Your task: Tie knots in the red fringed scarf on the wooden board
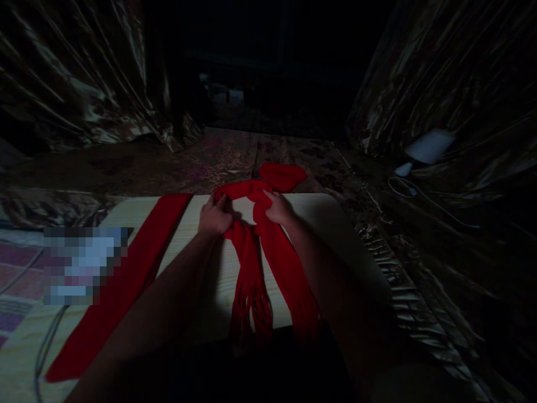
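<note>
A red fringed scarf [279, 249] lies in a loop over the pale wooden table [197, 302], its two tasselled ends pointing toward me. My left hand [215, 215] is closed on the left side of the loop. On the loop's right side, my right hand [277, 207] grips the cloth with thumb and fingers. Between the hands a band of the scarf runs across near the far table edge. Just beyond it lies a red knitted piece [283, 175]; whether it belongs to the same scarf I cannot tell. Left of my arm a long folded red cloth [126, 280] lies flat.
A blurred-out, screen-like object [86, 263] stands at the left with a cable [46, 341] below it. Behind the table is a patterned cover [168, 159]. A white lamp [430, 146] with a cord sits at the right. Curtains [84, 73] hang on both sides.
</note>
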`<action>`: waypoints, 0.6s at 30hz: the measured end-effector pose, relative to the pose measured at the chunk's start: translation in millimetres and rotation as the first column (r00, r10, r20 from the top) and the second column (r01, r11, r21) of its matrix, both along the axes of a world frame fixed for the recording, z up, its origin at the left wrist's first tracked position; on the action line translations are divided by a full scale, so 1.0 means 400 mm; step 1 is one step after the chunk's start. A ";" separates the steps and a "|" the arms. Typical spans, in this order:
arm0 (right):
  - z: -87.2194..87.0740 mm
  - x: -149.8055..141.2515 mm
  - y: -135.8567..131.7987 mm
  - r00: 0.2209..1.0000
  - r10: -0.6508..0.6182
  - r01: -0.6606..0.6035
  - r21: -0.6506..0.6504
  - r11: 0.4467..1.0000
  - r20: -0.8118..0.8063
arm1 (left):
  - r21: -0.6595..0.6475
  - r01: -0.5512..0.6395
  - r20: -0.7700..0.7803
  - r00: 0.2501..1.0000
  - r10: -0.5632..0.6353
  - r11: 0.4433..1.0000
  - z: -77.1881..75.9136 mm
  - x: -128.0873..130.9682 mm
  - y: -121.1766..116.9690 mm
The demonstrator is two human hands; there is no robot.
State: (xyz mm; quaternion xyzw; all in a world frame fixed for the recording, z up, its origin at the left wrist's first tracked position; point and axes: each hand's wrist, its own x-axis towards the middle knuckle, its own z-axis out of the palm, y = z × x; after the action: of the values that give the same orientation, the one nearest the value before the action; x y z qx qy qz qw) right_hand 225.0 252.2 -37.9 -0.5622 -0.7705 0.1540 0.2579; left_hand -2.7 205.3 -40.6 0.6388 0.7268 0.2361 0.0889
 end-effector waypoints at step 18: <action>0.032 -0.011 -0.044 0.993 -0.055 0.068 0.121 0.990 -0.107 | 0.108 -0.031 0.125 0.992 0.017 0.994 0.005 -0.003 -0.106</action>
State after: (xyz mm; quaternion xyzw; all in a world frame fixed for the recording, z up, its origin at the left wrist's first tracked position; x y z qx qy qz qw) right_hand 220.5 234.7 -24.9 -0.5597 -0.7465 0.1267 0.3368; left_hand -4.1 162.8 -38.7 0.6181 0.7135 0.3159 0.0958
